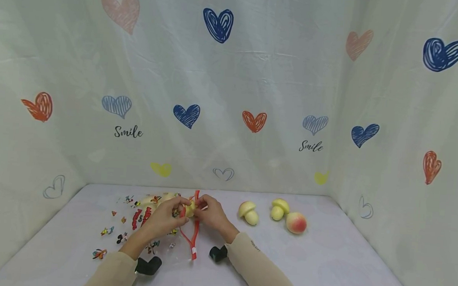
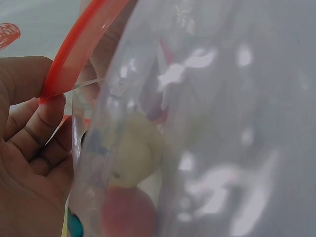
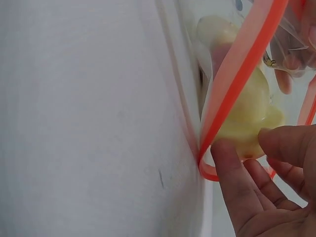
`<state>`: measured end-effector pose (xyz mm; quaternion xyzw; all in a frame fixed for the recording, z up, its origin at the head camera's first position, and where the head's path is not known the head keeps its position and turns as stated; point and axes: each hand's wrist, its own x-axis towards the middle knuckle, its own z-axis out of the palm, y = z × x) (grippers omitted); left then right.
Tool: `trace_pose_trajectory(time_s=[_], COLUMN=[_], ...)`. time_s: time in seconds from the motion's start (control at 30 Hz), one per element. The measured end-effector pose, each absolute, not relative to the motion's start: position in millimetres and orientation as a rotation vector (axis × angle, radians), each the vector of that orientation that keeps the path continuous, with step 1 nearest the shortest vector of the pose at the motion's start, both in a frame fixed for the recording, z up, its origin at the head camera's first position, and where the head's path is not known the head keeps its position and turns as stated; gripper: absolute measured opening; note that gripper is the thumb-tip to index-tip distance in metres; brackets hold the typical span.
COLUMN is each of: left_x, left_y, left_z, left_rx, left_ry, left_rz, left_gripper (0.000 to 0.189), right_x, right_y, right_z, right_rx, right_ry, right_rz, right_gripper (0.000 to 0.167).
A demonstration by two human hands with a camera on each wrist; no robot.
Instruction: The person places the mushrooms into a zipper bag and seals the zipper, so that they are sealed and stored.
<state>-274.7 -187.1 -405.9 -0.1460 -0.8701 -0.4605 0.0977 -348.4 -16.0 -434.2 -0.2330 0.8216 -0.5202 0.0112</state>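
Note:
A clear zip bag with cartoon prints [image 1: 144,216] and an orange-red zip edge [image 2: 74,49] lies on the table, its mouth spread apart. My left hand [image 1: 165,218] pinches one side of that edge between thumb and fingers. At the mouth, my right hand [image 1: 211,213] holds a yellow mushroom-shaped piece [image 3: 247,136] between thumb and fingertips, partly inside the bag. Through the plastic show a pale yellow piece [image 2: 136,150] and a blurred reddish round piece [image 2: 129,212]. The bag film hides part of the left wrist view.
Right of my hands sit two mushroom-shaped pieces, one with a reddish cap [image 1: 248,212] and one yellow [image 1: 279,209], beside a peach [image 1: 296,223]. Black wrist devices show near both sleeves [image 1: 148,266]. A heart-printed curtain [image 1: 232,90] stands behind the table [image 1: 323,271].

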Motion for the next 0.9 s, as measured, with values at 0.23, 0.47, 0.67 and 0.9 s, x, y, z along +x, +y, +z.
trace_pose_trajectory(time_s=[0.23, 0.47, 0.67, 0.9], left_x=[-273.9, -272.4, -273.0, -273.0], left_y=[-187.2, -187.2, -187.9, -188.7], left_z=[-405.3, -403.9, -402.7, -403.6], left_rx=[-0.443, -0.464, -0.475, -0.483], left_ry=[-2.576, -2.571, -2.575, -2.577], left_rz=[-1.339, -1.336, -1.36, -1.379], left_gripper=[0.039, 0.039, 0.04, 0.039], right_x=[-349.1, -346.5, -345.0, -347.3], right_y=[-17.6, -20.5, -20.7, -21.2], right_z=[-433.0, -431.7, -430.0, -432.9], right_rx=[-0.765, -0.776, -0.801, -0.822], right_ry=[2.596, 2.608, 2.527, 2.455], right_rz=[-1.571, -1.536, -1.558, -1.564], right_gripper=[0.013, 0.017, 0.019, 0.023])
